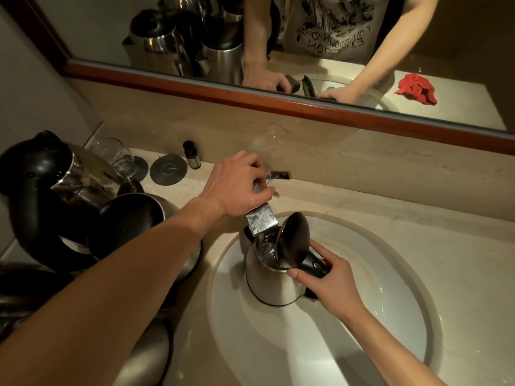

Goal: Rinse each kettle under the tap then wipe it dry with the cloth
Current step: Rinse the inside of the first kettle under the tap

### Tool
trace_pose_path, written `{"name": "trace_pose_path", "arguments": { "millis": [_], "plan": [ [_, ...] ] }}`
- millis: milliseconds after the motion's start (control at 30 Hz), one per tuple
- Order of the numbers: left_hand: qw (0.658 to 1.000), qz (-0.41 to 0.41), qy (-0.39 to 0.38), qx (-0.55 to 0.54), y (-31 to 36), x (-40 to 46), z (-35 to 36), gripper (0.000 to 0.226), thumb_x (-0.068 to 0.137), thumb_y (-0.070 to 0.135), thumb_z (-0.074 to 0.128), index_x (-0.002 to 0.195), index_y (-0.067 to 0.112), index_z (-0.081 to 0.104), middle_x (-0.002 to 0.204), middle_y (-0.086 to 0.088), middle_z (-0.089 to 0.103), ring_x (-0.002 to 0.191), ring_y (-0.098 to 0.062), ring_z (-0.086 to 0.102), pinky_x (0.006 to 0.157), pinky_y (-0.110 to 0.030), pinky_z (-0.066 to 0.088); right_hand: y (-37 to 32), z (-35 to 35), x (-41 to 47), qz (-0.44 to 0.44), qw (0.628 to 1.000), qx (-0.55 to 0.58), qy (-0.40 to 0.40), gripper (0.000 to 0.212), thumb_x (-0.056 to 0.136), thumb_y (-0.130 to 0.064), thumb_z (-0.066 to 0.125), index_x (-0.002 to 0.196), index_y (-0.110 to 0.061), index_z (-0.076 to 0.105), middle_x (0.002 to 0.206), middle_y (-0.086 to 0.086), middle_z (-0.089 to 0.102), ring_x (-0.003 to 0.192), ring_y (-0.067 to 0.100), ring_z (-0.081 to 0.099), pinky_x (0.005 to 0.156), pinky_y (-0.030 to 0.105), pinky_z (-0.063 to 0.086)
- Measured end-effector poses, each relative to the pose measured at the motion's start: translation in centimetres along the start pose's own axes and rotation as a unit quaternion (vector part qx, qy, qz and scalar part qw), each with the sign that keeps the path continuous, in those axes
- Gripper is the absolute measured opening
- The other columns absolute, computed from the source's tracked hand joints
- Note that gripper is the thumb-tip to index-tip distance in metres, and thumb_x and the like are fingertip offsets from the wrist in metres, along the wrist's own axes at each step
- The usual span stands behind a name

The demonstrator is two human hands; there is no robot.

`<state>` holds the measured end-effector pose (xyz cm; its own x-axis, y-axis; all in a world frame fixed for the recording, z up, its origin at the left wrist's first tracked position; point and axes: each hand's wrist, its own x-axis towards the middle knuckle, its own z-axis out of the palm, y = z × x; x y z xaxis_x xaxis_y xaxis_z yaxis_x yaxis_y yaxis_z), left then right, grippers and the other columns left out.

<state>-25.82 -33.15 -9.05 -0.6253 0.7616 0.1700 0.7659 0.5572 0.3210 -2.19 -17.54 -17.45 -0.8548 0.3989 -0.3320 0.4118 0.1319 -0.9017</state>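
Kettle (274, 277): a steel kettle with a black handle stands upright in the white sink (390, 302), toward the basin's far left side, its black lid (295, 240) hinged open and tilted up to the right. Water glints inside the open mouth, directly under the flat chrome spout of the tap (260, 221), which reaches out over the kettle from the far edge of the tabletop (418, 196).

Your right hand (328, 285) has its grip closed around the kettle's handle, thumb lying along the top of the handle just below the lid. Your left hand (239, 185) reaches across from the near left; its grip is closed on the upper part of the tap, fingers curled over it near the chrome lever.

At the left of the tabletop, other kettles (83, 207) stand crowded together, steel bodies with black lids and handles, some overlapping at the near left edge. Beyond them, against the wall, are a drinking glass (118, 156), a round dark coaster (168, 169) and a small dark-capped bottle (192, 156).

The mirror (195, 37) above the backsplash reflects your arms, the kettles and a crumpled red cloth (416, 89) lying on the tabletop; the cloth itself shows only in this reflection.
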Motion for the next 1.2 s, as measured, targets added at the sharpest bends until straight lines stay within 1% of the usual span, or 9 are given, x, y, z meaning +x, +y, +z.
{"name": "trace_pose_path", "arguments": {
  "millis": [133, 233, 367, 433, 633, 767, 967, 1133, 1200],
  "plan": [
    [1.0, 0.0, 0.0, -0.001, -0.07, 0.01, 0.09, 0.025, 0.081, 0.058, 0.049, 0.071, 0.036, 0.054, 0.098, 0.011, 0.055, 0.098, -0.012, 0.047, 0.069, -0.029, 0.026, -0.17, -0.05, -0.02, 0.001, 1.0, -0.01, 0.001, 0.078, 0.066, -0.033, 0.098, 0.137, -0.041, 0.065, 0.092, -0.005, 0.079, 0.059, 0.0, 0.064, 0.065, 0.028, 0.053],
    [1.0, 0.0, 0.0, -0.002, -0.1, 0.04, 0.1, 0.024, 0.081, 0.058, 0.048, 0.071, 0.036, 0.053, 0.098, 0.011, 0.055, 0.098, -0.011, 0.047, 0.069, -0.029, 0.026, -0.38, -0.05, -0.05, 0.005, 1.0, -0.012, 0.003, 0.08, 0.065, -0.037, 0.098, 0.138, -0.041, 0.065, 0.098, -0.002, 0.08, 0.059, 0.001, 0.065, 0.062, 0.027, 0.054],
    [1.0, -0.001, -0.002, -0.004, -0.13, 0.05, 0.1, 0.024, 0.081, 0.057, 0.049, 0.071, 0.036, 0.054, 0.098, 0.012, 0.055, 0.098, -0.011, 0.047, 0.069, -0.029, 0.026, -0.52, 0.03, 0.22, 0.01, 1.0, -0.012, 0.0, 0.086, 0.056, -0.054, 0.094, 0.137, -0.043, 0.065, 0.087, -0.006, 0.078, 0.057, 0.002, 0.063, 0.07, 0.033, 0.053],
    [1.0, 0.001, -0.002, -0.003, -0.14, 0.05, 0.14, 0.024, 0.082, 0.057, 0.049, 0.071, 0.036, 0.054, 0.098, 0.012, 0.054, 0.097, -0.011, 0.047, 0.069, -0.029, 0.027, -0.59, -0.08, 0.45, 0.004, 1.0, -0.018, -0.005, 0.083, 0.056, -0.055, 0.092, 0.134, -0.046, 0.066, 0.081, -0.009, 0.076, 0.056, 0.004, 0.063, 0.07, 0.033, 0.053],
    [1.0, 0.0, -0.002, 0.0, -0.08, 0.07, 0.29, 0.027, 0.082, 0.058, 0.047, 0.071, 0.035, 0.055, 0.098, 0.01, 0.055, 0.096, -0.011, 0.047, 0.069, -0.029, 0.029, -0.7, -0.24, 0.55, -0.004, 1.0, -0.02, -0.007, 0.08, 0.057, -0.052, 0.093, 0.133, -0.044, 0.068, 0.077, -0.009, 0.076, 0.056, 0.005, 0.063, 0.069, 0.033, 0.054],
    [1.0, 0.001, -0.001, 0.0, -0.03, 0.11, 0.27, 0.026, 0.082, 0.058, 0.047, 0.072, 0.035, 0.054, 0.098, 0.01, 0.055, 0.096, -0.011, 0.046, 0.069, -0.029, 0.028, -0.71, -0.37, 0.64, -0.012, 0.999, -0.029, -0.007, 0.074, 0.067, -0.034, 0.098, 0.134, -0.04, 0.068, 0.075, -0.008, 0.075, 0.054, 0.005, 0.063, 0.068, 0.032, 0.053],
    [1.0, -0.001, 0.0, -0.002, 0.01, 0.11, 0.25, 0.026, 0.082, 0.058, 0.048, 0.071, 0.035, 0.055, 0.097, 0.011, 0.055, 0.096, -0.011, 0.046, 0.068, -0.029, 0.026, -0.69, -0.38, 0.78, -0.018, 1.0, -0.02, -0.005, 0.068, 0.067, -0.033, 0.098, 0.121, -0.055, 0.065, 0.072, -0.01, 0.074, 0.052, 0.004, 0.061, 0.068, 0.029, 0.05],
    [1.0, 0.001, 0.005, 0.002, -0.12, 0.13, 0.34, 0.031, 0.082, 0.058, 0.048, 0.072, 0.032, 0.061, 0.098, 0.011, 0.055, 0.097, -0.011, 0.047, 0.068, -0.029, 0.027, -0.76, -0.4, 0.71, -0.02, 1.0, -0.021, -0.011, 0.071, 0.07, -0.025, 0.098, 0.133, -0.041, 0.068, 0.08, -0.011, 0.077, 0.054, 0.0, 0.063, 0.071, 0.029, 0.048],
    [1.0, -0.001, 0.005, -0.001, -0.08, 0.11, 0.29, 0.031, 0.082, 0.058, 0.048, 0.072, 0.032, 0.061, 0.098, 0.011, 0.055, 0.097, -0.011, 0.047, 0.067, -0.029, 0.027, -0.78, -0.45, 0.7, -0.02, 1.0, -0.02, -0.013, 0.071, 0.071, -0.023, 0.098, 0.132, -0.042, 0.068, 0.082, -0.01, 0.078, 0.054, 0.0, 0.062, 0.07, 0.028, 0.048]
  ]
}}
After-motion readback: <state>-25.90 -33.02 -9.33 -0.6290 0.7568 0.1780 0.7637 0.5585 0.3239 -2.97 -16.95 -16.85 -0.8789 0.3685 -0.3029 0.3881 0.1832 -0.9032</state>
